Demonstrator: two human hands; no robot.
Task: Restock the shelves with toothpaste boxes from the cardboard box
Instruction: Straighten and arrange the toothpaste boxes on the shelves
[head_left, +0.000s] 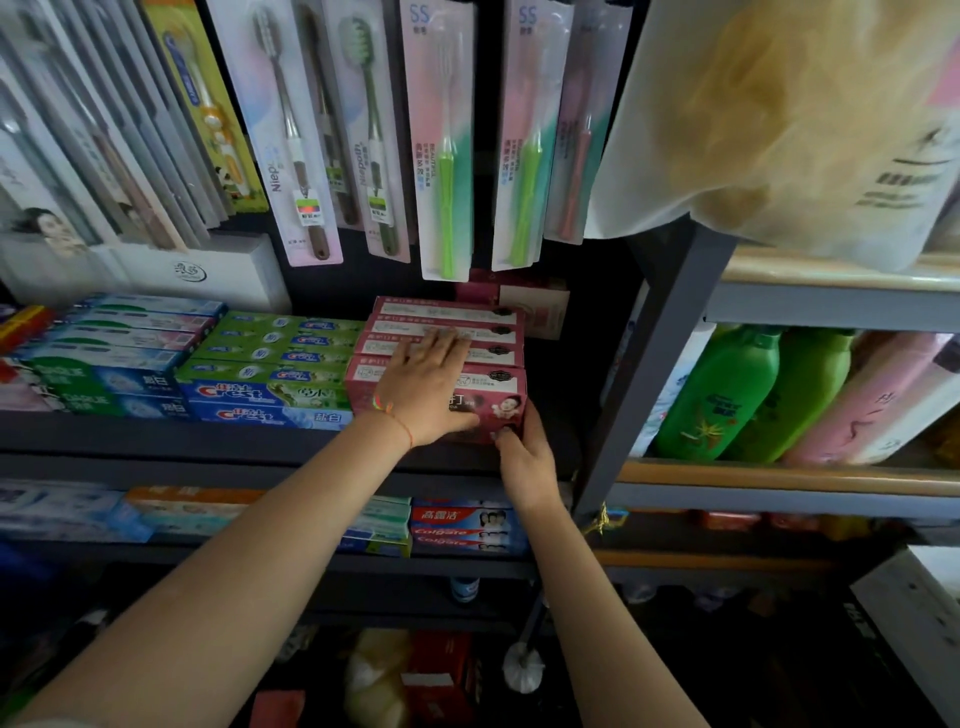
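From the head view, the left hand lies spread and flat across the top and front of the pink toothpaste boxes stacked at the right end of the shelf, while the right hand curls its fingers round the stack's lower right front corner; the cardboard box is not in view. The stack sits at the shelf's front edge beside the green Crest boxes, so an uneven push could probably skew the upper boxes or tip one off the open right side.
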